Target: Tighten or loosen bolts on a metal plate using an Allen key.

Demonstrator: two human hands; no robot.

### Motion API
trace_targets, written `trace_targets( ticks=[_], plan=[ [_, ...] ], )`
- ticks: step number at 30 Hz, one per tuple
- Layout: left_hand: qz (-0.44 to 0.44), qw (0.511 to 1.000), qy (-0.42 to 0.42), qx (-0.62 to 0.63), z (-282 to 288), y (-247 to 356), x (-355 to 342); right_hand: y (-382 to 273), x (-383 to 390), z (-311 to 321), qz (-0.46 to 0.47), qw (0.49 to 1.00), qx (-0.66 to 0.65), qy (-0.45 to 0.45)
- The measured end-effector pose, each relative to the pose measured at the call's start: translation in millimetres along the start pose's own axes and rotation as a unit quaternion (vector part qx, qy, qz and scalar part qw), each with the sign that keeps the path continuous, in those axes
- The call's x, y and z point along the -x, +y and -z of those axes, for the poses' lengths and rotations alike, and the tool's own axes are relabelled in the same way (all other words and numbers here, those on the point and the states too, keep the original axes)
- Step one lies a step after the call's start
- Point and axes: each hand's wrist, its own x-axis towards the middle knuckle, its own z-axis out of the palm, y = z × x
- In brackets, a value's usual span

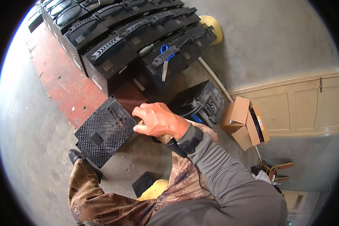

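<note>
My right hand (158, 119) reaches in from the lower right, in a grey sleeve with a black strap at the wrist. Its fingers are curled closed around something of which only a small orange-brown bit shows, too little to name. Just left of the fingertips is a black box (90, 130) with a textured face, a small square opening and a short brown strip near its right end. It stands by my boot, between my legs and a red board. My left hand is out of view.
Rows of black cases with grips (113, 56) stand at the far left on a red board (69, 83). Blue-handled scissors (164, 69) and a green-handled tool (146, 50) lie on them. Another black case (199, 101), an opened cardboard box (248, 126) and a pale pipe (214, 77) are at right.
</note>
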Motion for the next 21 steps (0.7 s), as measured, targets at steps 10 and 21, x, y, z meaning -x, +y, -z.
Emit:
trace_targets(
  ticks=[10, 21],
  plan=[
    [0.045, 0.992, 0.114, -0.032, -44.1, 40.7, 64.1, -0.1, 0.0, 6.0, 0.039, 0.998, 0.033, 0.020],
    [0.093, 0.950, 0.250, -0.160, -144.2, 110.7, 99.3, -15.2, 2.2, 21.0, -0.011, 0.999, -0.009, -0.040]
  ],
)
